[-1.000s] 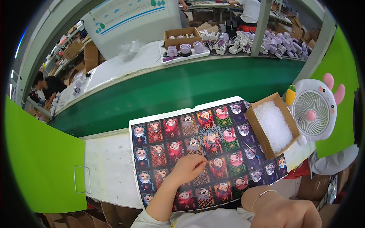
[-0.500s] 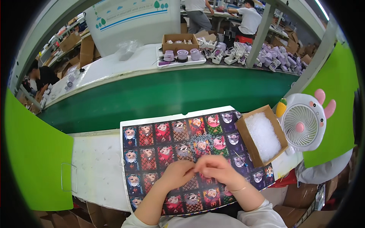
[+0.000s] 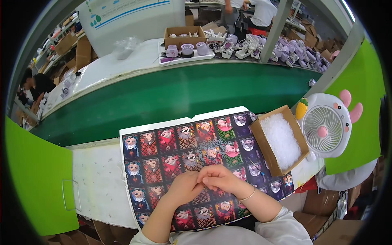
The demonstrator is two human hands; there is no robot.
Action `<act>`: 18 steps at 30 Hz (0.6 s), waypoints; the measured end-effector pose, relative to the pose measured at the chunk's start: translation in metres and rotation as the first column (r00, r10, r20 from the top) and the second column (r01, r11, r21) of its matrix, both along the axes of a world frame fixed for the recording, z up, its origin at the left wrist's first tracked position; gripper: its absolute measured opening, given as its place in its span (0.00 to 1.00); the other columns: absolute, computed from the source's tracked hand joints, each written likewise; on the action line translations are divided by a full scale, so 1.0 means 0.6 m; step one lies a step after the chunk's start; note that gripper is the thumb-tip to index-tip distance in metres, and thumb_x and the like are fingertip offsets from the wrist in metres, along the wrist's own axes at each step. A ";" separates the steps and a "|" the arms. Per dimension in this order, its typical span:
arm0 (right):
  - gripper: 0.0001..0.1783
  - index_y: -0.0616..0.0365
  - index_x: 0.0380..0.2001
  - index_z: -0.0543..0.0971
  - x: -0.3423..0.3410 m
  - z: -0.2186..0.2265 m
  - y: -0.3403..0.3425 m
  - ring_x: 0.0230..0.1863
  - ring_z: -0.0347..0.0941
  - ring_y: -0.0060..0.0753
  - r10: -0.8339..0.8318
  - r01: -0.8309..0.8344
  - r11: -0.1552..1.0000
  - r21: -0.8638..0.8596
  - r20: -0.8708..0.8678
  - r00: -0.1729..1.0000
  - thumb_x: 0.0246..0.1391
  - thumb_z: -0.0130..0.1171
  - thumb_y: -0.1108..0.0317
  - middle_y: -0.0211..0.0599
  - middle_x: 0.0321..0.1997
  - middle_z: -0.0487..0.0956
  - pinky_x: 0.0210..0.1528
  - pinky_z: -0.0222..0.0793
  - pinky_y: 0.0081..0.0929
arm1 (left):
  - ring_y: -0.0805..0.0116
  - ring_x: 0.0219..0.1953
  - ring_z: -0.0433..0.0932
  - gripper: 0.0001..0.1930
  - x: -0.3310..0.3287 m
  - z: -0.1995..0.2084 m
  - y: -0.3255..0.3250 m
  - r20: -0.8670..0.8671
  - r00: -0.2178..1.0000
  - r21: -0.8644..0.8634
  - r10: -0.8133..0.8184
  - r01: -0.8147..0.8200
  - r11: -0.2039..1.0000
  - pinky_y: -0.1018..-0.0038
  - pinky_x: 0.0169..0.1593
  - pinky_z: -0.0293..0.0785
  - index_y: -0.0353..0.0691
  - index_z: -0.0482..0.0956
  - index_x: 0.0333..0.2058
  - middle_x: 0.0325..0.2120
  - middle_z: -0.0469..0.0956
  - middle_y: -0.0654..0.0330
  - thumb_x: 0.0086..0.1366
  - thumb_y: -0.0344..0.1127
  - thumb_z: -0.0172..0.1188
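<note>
My left hand (image 3: 185, 188) and my right hand (image 3: 219, 179) meet over a large printed sheet (image 3: 152, 165) covered with rows of cartoon character cards. Both have their fingers drawn together in a pinch, fingertips touching or nearly so; whatever lies between them is too small or hidden to make out. Just beyond the hands, a scatter of small clear rings (image 3: 212, 148) lies on the sheet. To the right of my right hand rests a thin tool with a blue handle (image 3: 261, 173), and past it stands a cardboard box (image 3: 303, 150) filled with small clear plastic pieces (image 3: 280, 139).
A white rabbit-shaped fan (image 3: 326, 126) stands right of the box. Beyond the table runs a green conveyor belt (image 3: 175, 92), with purple cups (image 3: 187, 49) on a white tray and heaped purple-and-white parts (image 3: 296, 51) behind it. Green panels (image 3: 38, 175) flank both sides.
The view has shifted slightly, so the background sits higher and further left. My right fingers have curled in closer against the left hand, and both hands remain together over the sheet.
</note>
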State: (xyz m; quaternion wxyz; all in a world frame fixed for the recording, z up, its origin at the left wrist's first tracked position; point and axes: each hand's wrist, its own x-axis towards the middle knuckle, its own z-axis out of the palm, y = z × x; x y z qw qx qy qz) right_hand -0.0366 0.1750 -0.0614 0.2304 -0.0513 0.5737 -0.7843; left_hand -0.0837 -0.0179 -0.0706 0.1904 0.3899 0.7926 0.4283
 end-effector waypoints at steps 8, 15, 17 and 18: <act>0.13 0.61 0.37 0.78 -0.001 0.004 -0.004 0.18 0.63 0.14 -0.028 0.028 0.999 0.041 -0.002 1.000 0.70 0.45 0.67 0.25 0.17 0.69 0.21 0.56 0.15 | 0.46 0.34 0.77 0.07 0.001 -0.005 0.001 -0.094 0.996 0.001 -0.010 0.010 1.000 0.55 0.38 0.74 0.36 0.75 0.33 0.28 0.76 0.50 0.57 0.31 0.59; 0.13 0.61 0.37 0.78 -0.004 0.006 -0.006 0.16 0.62 0.14 -0.044 0.042 0.998 0.036 0.055 0.997 0.69 0.45 0.67 0.24 0.17 0.69 0.20 0.55 0.14 | 0.46 0.34 0.77 0.07 0.003 -0.007 0.001 -0.124 0.992 -0.007 0.004 -0.005 1.000 0.56 0.37 0.74 0.37 0.74 0.33 0.28 0.76 0.50 0.57 0.31 0.59; 0.13 0.61 0.37 0.78 -0.002 0.006 -0.007 0.16 0.62 0.14 -0.041 0.040 0.998 0.042 0.032 0.999 0.69 0.46 0.68 0.24 0.16 0.69 0.20 0.55 0.14 | 0.48 0.34 0.78 0.04 0.004 -0.007 0.001 -0.146 0.989 -0.021 0.003 -0.006 1.000 0.59 0.37 0.74 0.40 0.75 0.33 0.29 0.78 0.52 0.58 0.30 0.57; 0.13 0.61 0.37 0.78 -0.003 0.004 -0.006 0.16 0.62 0.14 -0.042 0.040 0.998 0.043 0.031 0.999 0.69 0.46 0.68 0.24 0.16 0.69 0.20 0.55 0.14 | 0.48 0.34 0.78 0.04 0.003 -0.008 0.001 -0.147 0.989 -0.020 0.003 -0.006 1.000 0.59 0.37 0.74 0.40 0.75 0.33 0.29 0.78 0.52 0.58 0.30 0.57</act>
